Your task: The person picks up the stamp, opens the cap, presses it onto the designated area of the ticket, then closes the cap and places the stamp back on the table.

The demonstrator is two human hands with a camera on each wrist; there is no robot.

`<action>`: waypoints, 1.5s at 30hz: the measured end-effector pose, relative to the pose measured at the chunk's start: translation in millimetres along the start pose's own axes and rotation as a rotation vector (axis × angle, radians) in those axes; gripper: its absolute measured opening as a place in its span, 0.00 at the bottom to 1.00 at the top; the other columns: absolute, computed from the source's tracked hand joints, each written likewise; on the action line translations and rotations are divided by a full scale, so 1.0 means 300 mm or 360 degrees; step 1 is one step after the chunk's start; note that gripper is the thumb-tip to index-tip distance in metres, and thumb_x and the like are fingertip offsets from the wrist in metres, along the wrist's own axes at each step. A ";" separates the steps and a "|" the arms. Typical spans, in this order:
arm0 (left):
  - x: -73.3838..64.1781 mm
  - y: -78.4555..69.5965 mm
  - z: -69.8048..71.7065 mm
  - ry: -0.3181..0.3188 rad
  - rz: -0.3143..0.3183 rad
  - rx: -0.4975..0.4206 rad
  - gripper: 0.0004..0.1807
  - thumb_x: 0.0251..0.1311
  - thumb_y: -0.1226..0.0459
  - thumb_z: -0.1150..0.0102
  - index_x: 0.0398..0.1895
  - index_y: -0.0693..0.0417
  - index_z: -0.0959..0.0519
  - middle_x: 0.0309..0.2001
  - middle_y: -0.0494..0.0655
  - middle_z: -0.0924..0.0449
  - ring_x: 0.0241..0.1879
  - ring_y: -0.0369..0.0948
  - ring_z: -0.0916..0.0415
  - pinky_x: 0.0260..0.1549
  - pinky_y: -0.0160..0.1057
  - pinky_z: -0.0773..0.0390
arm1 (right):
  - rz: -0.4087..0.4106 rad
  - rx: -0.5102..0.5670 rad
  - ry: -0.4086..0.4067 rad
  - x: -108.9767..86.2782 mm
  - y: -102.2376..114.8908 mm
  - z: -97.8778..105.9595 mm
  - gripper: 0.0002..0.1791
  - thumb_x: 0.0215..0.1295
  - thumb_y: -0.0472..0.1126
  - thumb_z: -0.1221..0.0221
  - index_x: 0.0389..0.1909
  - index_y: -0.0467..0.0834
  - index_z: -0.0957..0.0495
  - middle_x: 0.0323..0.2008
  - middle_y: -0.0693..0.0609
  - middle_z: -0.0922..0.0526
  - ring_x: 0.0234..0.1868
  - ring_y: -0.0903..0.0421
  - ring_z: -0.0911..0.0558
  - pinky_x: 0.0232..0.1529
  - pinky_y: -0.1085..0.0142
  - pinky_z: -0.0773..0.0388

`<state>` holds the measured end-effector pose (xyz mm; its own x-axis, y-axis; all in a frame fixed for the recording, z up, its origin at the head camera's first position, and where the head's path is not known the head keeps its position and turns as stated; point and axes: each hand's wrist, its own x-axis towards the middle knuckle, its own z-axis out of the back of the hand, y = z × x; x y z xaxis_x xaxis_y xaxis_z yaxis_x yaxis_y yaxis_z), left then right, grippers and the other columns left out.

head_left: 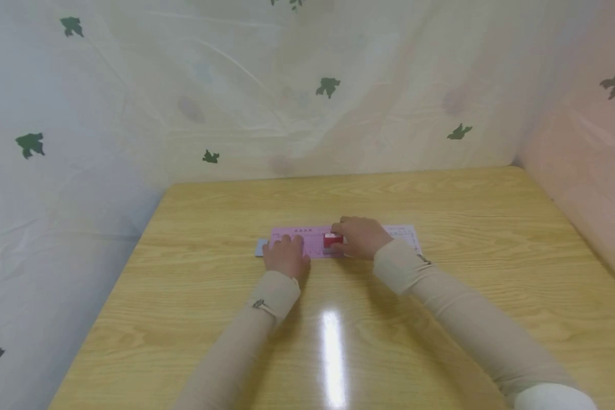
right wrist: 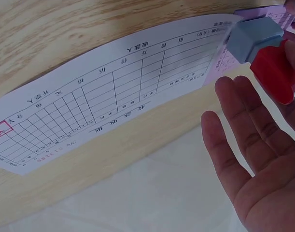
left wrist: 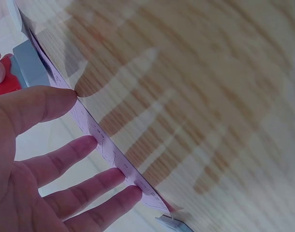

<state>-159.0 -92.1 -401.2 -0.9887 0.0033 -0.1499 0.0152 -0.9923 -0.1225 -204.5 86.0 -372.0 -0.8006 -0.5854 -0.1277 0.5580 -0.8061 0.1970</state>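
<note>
A receipt pad lies across the table, with a pink form (head_left: pixel 314 245) towards the left and a white form (head_left: pixel 404 231) folded out to the right. On the pink form my left hand (head_left: pixel 286 257) rests with spread, fairly straight fingers, the thumb at its near edge. Between thumb and forefinger my right hand (head_left: pixel 365 237) pinches a red-topped stamp (head_left: pixel 332 240) with a grey-blue base (right wrist: pixel 253 37); its other fingers extend loosely. The base is at the pink form; whether it presses on the paper I cannot tell. A red boxed mark (right wrist: pixel 1 129) shows on the white form.
A small grey-blue piece (head_left: pixel 261 247) sticks out at the pad's left end. The pad lies on a wood-grain table (head_left: pixel 184 319) with a bright light reflection near the front. Behind the table hangs a pale curtain (head_left: pixel 246 85) with dark green leaf shapes.
</note>
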 end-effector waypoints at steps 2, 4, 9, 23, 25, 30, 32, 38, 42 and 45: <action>0.000 0.003 0.000 0.0004 0.0007 -0.0006 0.26 0.71 0.53 0.41 0.68 0.52 0.26 0.62 0.57 0.23 0.61 0.57 0.26 0.67 0.63 0.36 | 0.0011 0.0000 0.0003 -0.001 0.006 0.002 0.16 0.67 0.47 0.33 0.50 0.42 0.16 0.35 0.50 0.19 0.34 0.54 0.20 0.37 0.62 0.20; 0.000 0.006 -0.001 0.0012 0.0013 -0.0008 0.26 0.71 0.53 0.42 0.68 0.52 0.26 0.63 0.57 0.24 0.61 0.57 0.26 0.67 0.63 0.36 | 0.0019 0.0002 0.0007 -0.001 0.011 0.003 0.15 0.67 0.46 0.33 0.48 0.42 0.16 0.34 0.50 0.19 0.34 0.54 0.20 0.36 0.62 0.20; -0.003 0.009 0.000 0.0017 0.0014 0.0000 0.26 0.71 0.53 0.42 0.68 0.52 0.27 0.63 0.57 0.24 0.61 0.57 0.26 0.67 0.63 0.36 | 0.0010 -0.0013 0.0002 0.000 0.020 0.001 0.15 0.68 0.47 0.34 0.49 0.42 0.16 0.35 0.50 0.19 0.34 0.53 0.20 0.37 0.61 0.20; -0.006 0.003 0.003 0.0003 -0.0015 -0.0035 0.27 0.70 0.55 0.41 0.68 0.54 0.27 0.65 0.59 0.25 0.63 0.58 0.27 0.69 0.64 0.39 | 0.0029 -0.0033 -0.0038 -0.005 0.019 -0.002 0.15 0.67 0.47 0.33 0.47 0.42 0.16 0.34 0.51 0.19 0.33 0.54 0.20 0.36 0.61 0.20; -0.008 0.001 0.004 -0.0001 -0.0018 -0.0038 0.27 0.70 0.55 0.41 0.68 0.54 0.27 0.64 0.59 0.25 0.62 0.58 0.27 0.68 0.64 0.39 | 0.0021 -0.0038 -0.0030 -0.005 0.015 -0.005 0.14 0.67 0.47 0.33 0.47 0.43 0.16 0.33 0.51 0.19 0.33 0.54 0.20 0.36 0.62 0.20; -0.019 -0.007 0.003 -0.0013 -0.0028 -0.0045 0.26 0.70 0.55 0.41 0.68 0.54 0.27 0.64 0.59 0.25 0.62 0.58 0.27 0.68 0.63 0.38 | -0.0010 -0.0033 -0.0007 -0.001 0.005 -0.010 0.10 0.67 0.47 0.33 0.40 0.44 0.16 0.31 0.52 0.20 0.30 0.55 0.21 0.34 0.63 0.21; -0.023 -0.008 0.004 -0.0018 -0.0028 -0.0035 0.26 0.70 0.55 0.41 0.68 0.54 0.27 0.63 0.58 0.24 0.61 0.57 0.26 0.67 0.63 0.37 | -0.0028 -0.0017 0.0002 0.001 0.006 -0.006 0.09 0.66 0.47 0.33 0.37 0.45 0.16 0.30 0.52 0.20 0.30 0.55 0.21 0.34 0.62 0.21; -0.020 -0.012 0.012 -0.0035 -0.0011 0.0004 0.26 0.70 0.54 0.41 0.67 0.55 0.27 0.62 0.59 0.23 0.59 0.58 0.25 0.66 0.62 0.36 | -0.0061 -0.0028 0.0019 0.011 0.024 0.011 0.09 0.66 0.47 0.33 0.34 0.45 0.17 0.29 0.52 0.18 0.31 0.54 0.20 0.37 0.62 0.20; -0.022 -0.009 0.010 -0.0038 -0.0005 -0.0002 0.25 0.70 0.55 0.41 0.66 0.56 0.26 0.62 0.59 0.23 0.59 0.58 0.25 0.67 0.63 0.37 | -0.0062 -0.0046 0.0004 0.017 0.037 0.010 0.09 0.66 0.47 0.32 0.35 0.45 0.16 0.29 0.52 0.17 0.31 0.55 0.20 0.37 0.62 0.20; -0.024 -0.007 0.007 -0.0007 -0.0007 -0.0010 0.25 0.71 0.56 0.42 0.67 0.55 0.27 0.63 0.59 0.24 0.61 0.58 0.26 0.68 0.63 0.38 | -0.0061 -0.0010 0.0013 0.016 0.033 0.005 0.10 0.65 0.48 0.31 0.38 0.45 0.14 0.29 0.53 0.18 0.31 0.55 0.20 0.36 0.62 0.21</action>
<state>-152.1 -90.4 -397.9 -0.9894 0.0071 -0.1451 0.0118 -0.9916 -0.1291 -203.1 75.3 -369.0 -0.8197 -0.5546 -0.1431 0.5282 -0.8286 0.1857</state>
